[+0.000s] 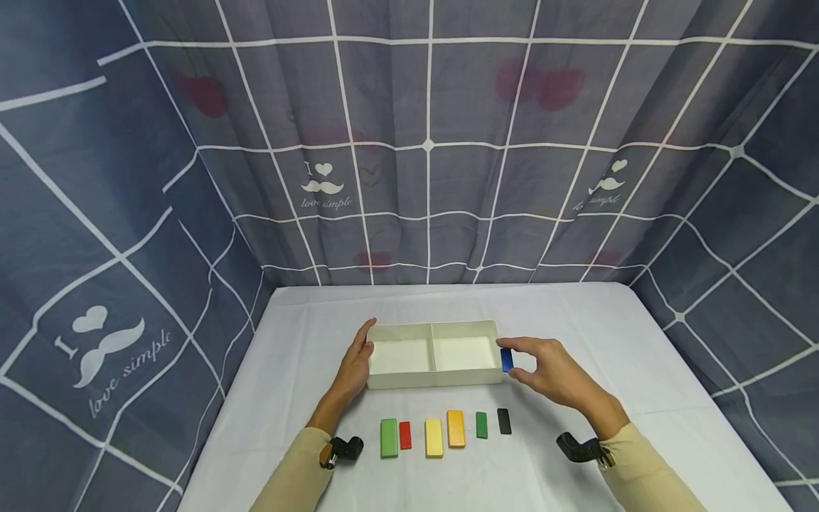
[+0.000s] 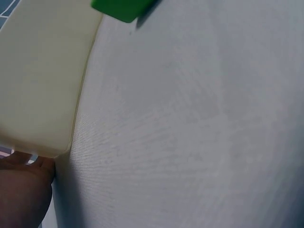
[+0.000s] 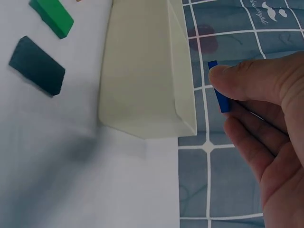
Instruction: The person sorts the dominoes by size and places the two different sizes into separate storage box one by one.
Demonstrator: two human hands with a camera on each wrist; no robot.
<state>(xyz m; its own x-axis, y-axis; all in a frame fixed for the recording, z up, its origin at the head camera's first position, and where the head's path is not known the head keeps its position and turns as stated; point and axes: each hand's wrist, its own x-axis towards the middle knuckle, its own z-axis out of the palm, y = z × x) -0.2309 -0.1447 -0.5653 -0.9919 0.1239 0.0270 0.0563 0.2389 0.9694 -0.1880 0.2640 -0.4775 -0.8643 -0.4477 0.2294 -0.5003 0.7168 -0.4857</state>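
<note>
A cream, open-topped box (image 1: 403, 380) with two compartments stands on the table; inside, both compartments look bare. My left hand (image 1: 351, 366) rests against the box's left end, its fingers along the outer wall. In the left wrist view, part of that hand (image 2: 26, 194) shows beside the box's corner. At the opposite end, my right hand (image 1: 553, 373) pinches a small blue block (image 1: 507, 360) between thumb and fingers. The right wrist view shows the blue block (image 3: 219, 90) held up, apart from the box wall (image 3: 137, 71).
In front of the box lie several loose blocks: light green (image 1: 389, 438), red (image 1: 405, 435), yellow (image 1: 434, 437), orange (image 1: 456, 429), dark green (image 1: 481, 424) and black (image 1: 504, 421). A white cloth (image 1: 563, 306) covers the table. Checked curtains (image 1: 397, 178) hang behind and at both sides.
</note>
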